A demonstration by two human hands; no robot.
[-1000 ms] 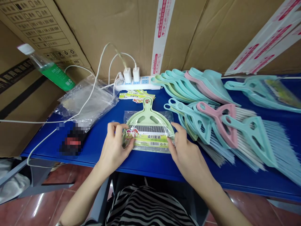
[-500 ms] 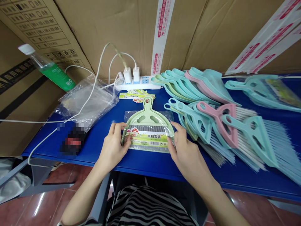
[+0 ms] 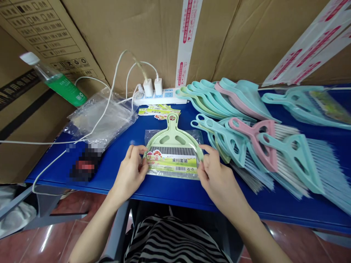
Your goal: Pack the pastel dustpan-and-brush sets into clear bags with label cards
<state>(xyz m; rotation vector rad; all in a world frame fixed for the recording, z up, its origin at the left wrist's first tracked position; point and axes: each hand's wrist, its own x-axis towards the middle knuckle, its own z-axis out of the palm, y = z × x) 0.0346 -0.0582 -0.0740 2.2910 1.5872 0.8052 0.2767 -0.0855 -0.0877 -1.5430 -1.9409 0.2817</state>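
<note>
Blue table (image 3: 170,190), both hands pinching bagged green dustpan set (image 3: 172,151) edges

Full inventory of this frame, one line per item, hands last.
bagged dustpan set: 1, pale green pan with printed label card, in clear bag, table front centre, between both hands
loose dustpans: fanned pile, mostly teal, some green, one pink, table back right
loose brushes: pile, teal with one pink, table right
bagged teal sets: pile, count unclear, far right
label cards: small stack, green and yellow, behind the set
clear bags: stack, table left
power strip: 1, white, two chargers plugged in, table back
bottle: 1, clear with green label, leaning at left
table: 1, blue
cardboard boxes: brown, behind table
left hand: pinching the bag's left edge
right hand: pinching the bag's right edge
</note>
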